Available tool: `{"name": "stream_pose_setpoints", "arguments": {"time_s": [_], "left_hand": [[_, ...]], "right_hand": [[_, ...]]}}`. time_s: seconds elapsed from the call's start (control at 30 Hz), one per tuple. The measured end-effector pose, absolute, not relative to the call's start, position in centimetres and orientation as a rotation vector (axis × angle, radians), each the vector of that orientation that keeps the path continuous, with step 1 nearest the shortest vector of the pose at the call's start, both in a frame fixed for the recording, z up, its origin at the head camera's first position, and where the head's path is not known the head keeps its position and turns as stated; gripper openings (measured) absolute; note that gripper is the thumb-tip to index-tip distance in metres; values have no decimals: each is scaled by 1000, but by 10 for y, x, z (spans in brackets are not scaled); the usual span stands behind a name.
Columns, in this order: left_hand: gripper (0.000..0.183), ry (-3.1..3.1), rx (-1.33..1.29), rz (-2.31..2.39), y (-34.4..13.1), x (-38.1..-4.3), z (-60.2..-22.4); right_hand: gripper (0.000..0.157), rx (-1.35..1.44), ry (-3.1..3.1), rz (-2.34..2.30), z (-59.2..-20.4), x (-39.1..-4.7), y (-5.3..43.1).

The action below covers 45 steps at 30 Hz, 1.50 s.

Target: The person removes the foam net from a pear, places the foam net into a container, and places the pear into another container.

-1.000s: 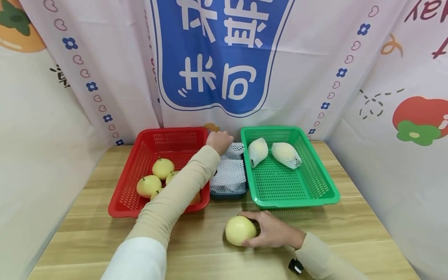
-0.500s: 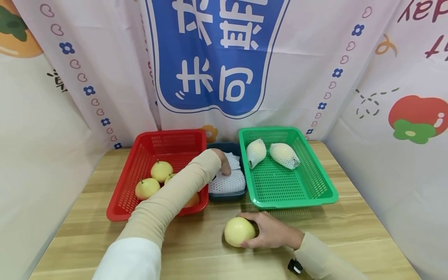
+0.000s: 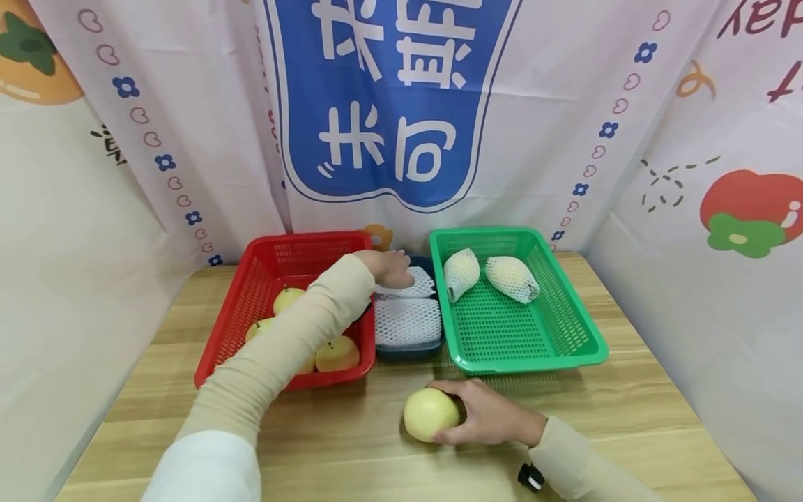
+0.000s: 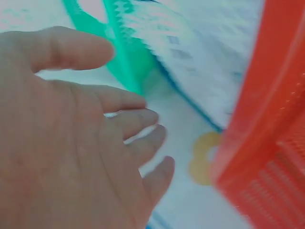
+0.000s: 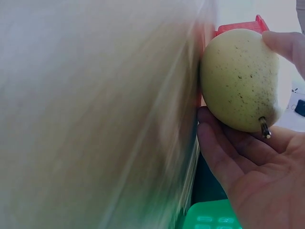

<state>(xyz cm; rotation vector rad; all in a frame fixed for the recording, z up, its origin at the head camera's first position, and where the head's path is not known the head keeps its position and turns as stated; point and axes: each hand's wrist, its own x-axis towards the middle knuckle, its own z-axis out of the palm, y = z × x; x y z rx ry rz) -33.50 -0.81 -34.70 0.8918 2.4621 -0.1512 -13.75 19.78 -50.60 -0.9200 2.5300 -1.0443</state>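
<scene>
My right hand [image 3: 489, 415] grips a pale yellow pear [image 3: 429, 415] on the table near the front. In the right wrist view, thumb and fingers curl round the pear [image 5: 243, 78], whose short stem points toward the palm. My left hand [image 3: 390, 268] is over the back of a dark blue bin [image 3: 410, 354] holding white foam net sleeves [image 3: 408, 322]. The left wrist view has that hand [image 4: 81, 129] with straight, slightly spread fingers and nothing in its grasp. Whether it touches the sleeves I cannot tell.
A red basket [image 3: 216, 348] with several bare pears [image 3: 337, 354] stands left of the bin, partly hidden by my left forearm. To the right, a green basket [image 3: 514, 335] contains two net-wrapped pears [image 3: 511, 277]. A printed cloth [image 3: 552, 125] hangs behind.
My left hand lifted off the front of the bin after tugging at the sleeves, and its fingers straightened. The front sleeves now lie flatter. The right hand and its pear stayed put.
</scene>
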Motion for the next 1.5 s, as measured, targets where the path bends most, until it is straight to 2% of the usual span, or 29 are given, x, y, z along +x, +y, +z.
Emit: {"name": "stream_pose_setpoints", "arguments": {"time_s": [0.2, 0.4, 0.57, 0.67, 0.77, 1.13, 1.33, 1.5], "left_hand": [[78, 2538, 997, -145, -25, -289, -320], [74, 2601, 1283, -57, -47, -229, -315], [65, 2619, 1519, -48, -58, -185, -334], [59, 2625, 1645, -51, -59, -164, -359], [60, 2640, 1681, -45, -56, -147, -386], [99, 2854, 1482, -195, -30, -122, -466], [93, 2997, 1467, -212, -27, -121, -483], [83, 2929, 1402, 11, -33, -125, -489]], "right_hand": [[76, -930, 2544, -1026, -504, -138, 197], [73, -925, 2534, -1024, -504, -139, 196], [72, -915, 2536, -1033, -505, -139, 195], [71, -925, 2534, -1042, -505, -139, 194], [68, -929, 2507, -1067, -506, -140, 193], [71, -848, 2526, -1076, -505, -139, 185], [70, -811, 2542, -1058, -504, -136, 182], [63, -883, 2557, -952, -488, -129, 185]]}}
